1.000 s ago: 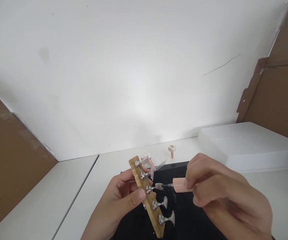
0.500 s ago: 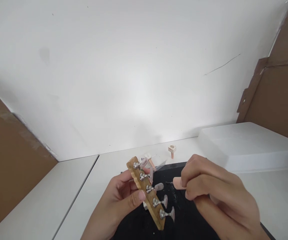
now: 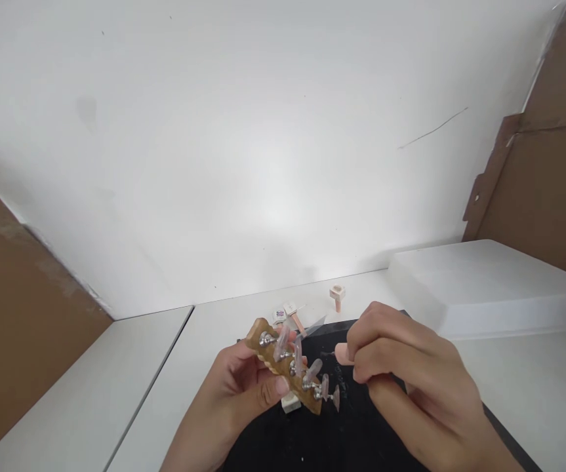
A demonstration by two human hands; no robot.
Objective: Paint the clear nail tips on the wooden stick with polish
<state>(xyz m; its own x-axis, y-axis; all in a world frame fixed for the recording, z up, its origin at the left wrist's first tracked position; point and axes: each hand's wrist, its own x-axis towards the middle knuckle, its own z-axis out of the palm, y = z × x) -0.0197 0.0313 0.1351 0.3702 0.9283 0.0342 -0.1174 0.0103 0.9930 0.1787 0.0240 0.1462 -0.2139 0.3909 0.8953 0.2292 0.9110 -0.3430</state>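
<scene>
My left hand [image 3: 233,387] grips a wavy-edged wooden nail display stand [image 3: 273,359] between thumb and fingers. Along its face, several small metal posts carry clear pinkish false nails [image 3: 313,372]. To the right, my right hand [image 3: 410,373] pinches the pink cap of a nail polish brush [image 3: 343,354]. Its thin dark bristle end points left at the false nails, with a gap between them. Below the stand sits a white block-shaped item [image 3: 291,402], partly covered by it. My lower left fingers are hidden behind the wood.
A black mat [image 3: 361,426] lies beneath my hands on the white table [image 3: 159,373]. Behind it are small white pieces with pink stems [image 3: 338,299] and a clear pointed sheet [image 3: 315,326]. A translucent plastic box [image 3: 489,288] stands at right; brown cardboard [image 3: 548,190] flanks the wall.
The stand has tipped, its lower end rising, so the nails appear more bunched together. My right hand with the brush has shifted slightly left and up.
</scene>
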